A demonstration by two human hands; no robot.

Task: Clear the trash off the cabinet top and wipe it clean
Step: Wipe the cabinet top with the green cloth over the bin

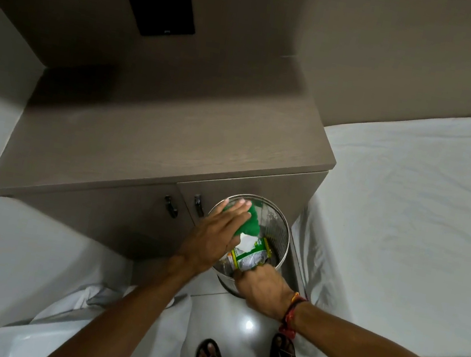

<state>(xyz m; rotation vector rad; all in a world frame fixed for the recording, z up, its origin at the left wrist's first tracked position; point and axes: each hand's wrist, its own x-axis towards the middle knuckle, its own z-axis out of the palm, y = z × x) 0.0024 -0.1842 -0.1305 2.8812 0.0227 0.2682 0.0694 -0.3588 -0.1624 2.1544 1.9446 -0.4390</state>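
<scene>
1. The person is standing over a metal wire bin (pixel 281 232) that is sitting on the floor right against the cabinet (pixel 147 138) front, beside the bed (pixel 410 207).
2. The left hand (pixel 216 231) is reaching over the bin's rim with its fingers (pixel 238 210) spread open, pressing against a green cloth or wrapper (pixel 251 223); which of the two it is, is hard to say.
3. The right hand (pixel 265 289) is curling closed around a green-and-white food packet (pixel 249 257), pushing it down into the bin.
4. The cabinet top is looking bare of trash, so the clearing seems nearly finished.
5. Wiping is apparently still waiting: no cloth is lying on the top.
</scene>
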